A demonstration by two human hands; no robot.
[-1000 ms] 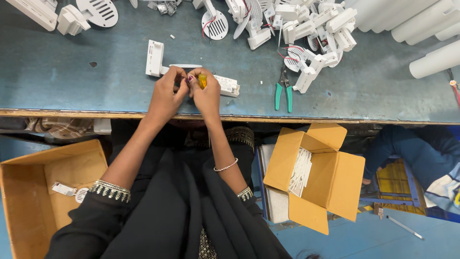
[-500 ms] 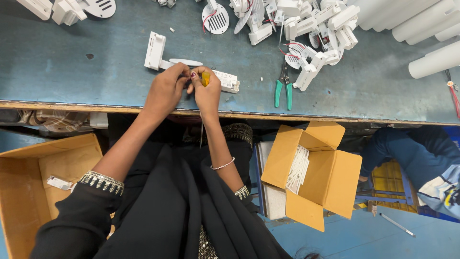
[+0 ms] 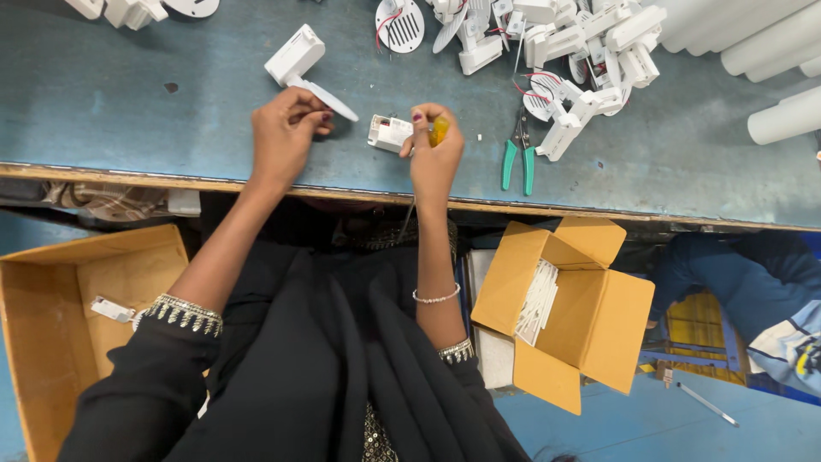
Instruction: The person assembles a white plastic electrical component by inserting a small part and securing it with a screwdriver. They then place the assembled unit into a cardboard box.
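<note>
Pinched between the fingers of the left hand (image 3: 285, 137) is the thin stem of a white plastic bracket (image 3: 301, 62), whose boxy end lies out on the blue table (image 3: 128, 94) beyond the fingertips. Closed in the right hand (image 3: 434, 154) is a yellow-handled screwdriver (image 3: 438, 130), its shaft running down below the fist towards the table edge, while the thumb side of that hand touches a small white plastic block (image 3: 389, 133) lying between the two hands. Only a light fingertip pinch holds the stem, so it could twist or slip if the boxy end drags on the table. With the block near the front edge, a nudge from the fist could push it off into the gap above the open cardboard box (image 3: 560, 312). Green-handled pliers (image 3: 517, 154) lie just right of the fist, and a sweep that way could knock them or the heap of white parts (image 3: 581, 51) beyond.
</note>
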